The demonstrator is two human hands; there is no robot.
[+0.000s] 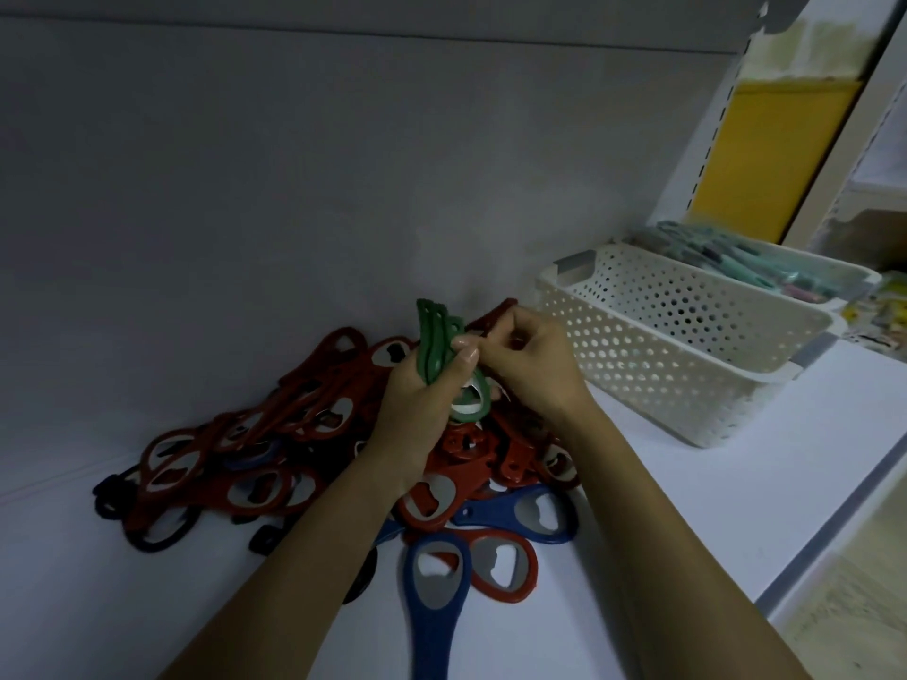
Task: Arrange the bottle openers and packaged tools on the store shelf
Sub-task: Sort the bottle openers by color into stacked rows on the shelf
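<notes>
1. My left hand (417, 400) is closed around a small bundle of green bottle openers (434, 343). It holds them upright, handles pointing up, with the round metal-lined heads showing below my fingers.
2. My right hand (535, 365) has its fingers curled. The fingertips sit at the green bundle, right beside my left thumb. I cannot tell whether they pinch anything.
3. Both hands hover above a loose pile of red bottle openers (245, 454) lying on the white shelf (687, 507). The pile is heaped against the grey back panel (294, 164), and the openers overlap at many angles.
4. At the near edge of the pile lie 2 blue openers. The long blue opener (434, 581) points its handle toward me. The second blue opener (520, 517) lies just to its right, between my forearms.
5. A single red opener (500, 566) lies flat between those 2, touching the long one.
6. A few dark openers (113, 493) sit at the far left edge of the pile, half under the red ones.
7. To the right of the pile, near my right hand, stands a white perforated basket (687, 336).
8. Directly behind it is a second basket (849, 279) filled with teal packaged items (711, 252), too blurred to identify.
9. A yellow panel (775, 154) shows beyond the shelf upright at the upper right.
</notes>
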